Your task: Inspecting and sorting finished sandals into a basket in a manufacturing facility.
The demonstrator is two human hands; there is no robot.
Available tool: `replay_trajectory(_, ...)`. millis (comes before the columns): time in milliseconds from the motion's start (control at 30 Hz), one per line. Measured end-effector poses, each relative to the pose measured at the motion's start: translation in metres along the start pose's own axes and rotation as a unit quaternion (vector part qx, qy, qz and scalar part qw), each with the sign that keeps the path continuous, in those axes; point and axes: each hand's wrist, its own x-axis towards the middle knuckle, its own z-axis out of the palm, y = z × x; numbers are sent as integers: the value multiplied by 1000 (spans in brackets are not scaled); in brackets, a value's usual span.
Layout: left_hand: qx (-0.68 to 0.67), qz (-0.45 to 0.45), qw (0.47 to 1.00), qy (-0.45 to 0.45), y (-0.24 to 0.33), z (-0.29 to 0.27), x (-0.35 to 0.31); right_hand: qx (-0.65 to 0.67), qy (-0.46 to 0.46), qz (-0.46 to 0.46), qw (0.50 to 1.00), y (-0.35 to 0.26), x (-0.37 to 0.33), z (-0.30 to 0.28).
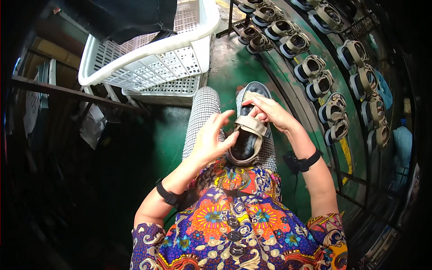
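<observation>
A beige strapped sandal (pixel 245 146) with a black insole lies along my right thigh, its heel toward me. My right hand (pixel 273 112) is bent over its front part, with curled fingers reaching in between the straps and gripping there. On the sandal's left side is my left hand (pixel 209 138), its fingers apart and holding nothing. The left thumb tip comes up to the sandal's edge by the ankle strap (pixel 250 125); whether it touches I cannot tell. The right fingertips are partly hidden.
Ahead on the left, a white plastic crate (pixel 148 67) stands on another, with a black sheet-like piece (pixel 130 20) over it. Racks on the right carry several similar sandals (pixel 310 67). A dark metal bar (pixel 54 87) runs along the left side. The floor (pixel 157 130) is green.
</observation>
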Motion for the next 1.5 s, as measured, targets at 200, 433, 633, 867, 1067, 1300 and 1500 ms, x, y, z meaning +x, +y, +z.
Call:
replay_trajectory(200,-39,-163,983,-72,-23,31,-5,-156,9,-96,983,-15,-11,38)
replay_trajectory(433,-539,-225,811,-36,-60,30,4,-338,202,-337,855,-71,-53,54)
replay_trajectory(633,-770,-171,611,-60,-74,41,0,-109,131,-213,962,-7,-54,31)
replay_trajectory(867,-603,-199,773,19,-35,24,-17,-357,137,-226,896,11,-53,111)
replay_trajectory(1067,-678,-198,706,-58,-56,19,-24,-362,125,-243,891,18,-52,108)
replay_trajectory(1300,-667,-110,734,-59,-44,9,-21,-337,122,-253,899,14,-54,110)
replay_trajectory(1500,-657,-97,744,-70,-66,12,-22,-343,124,-256,895,11,-52,108)
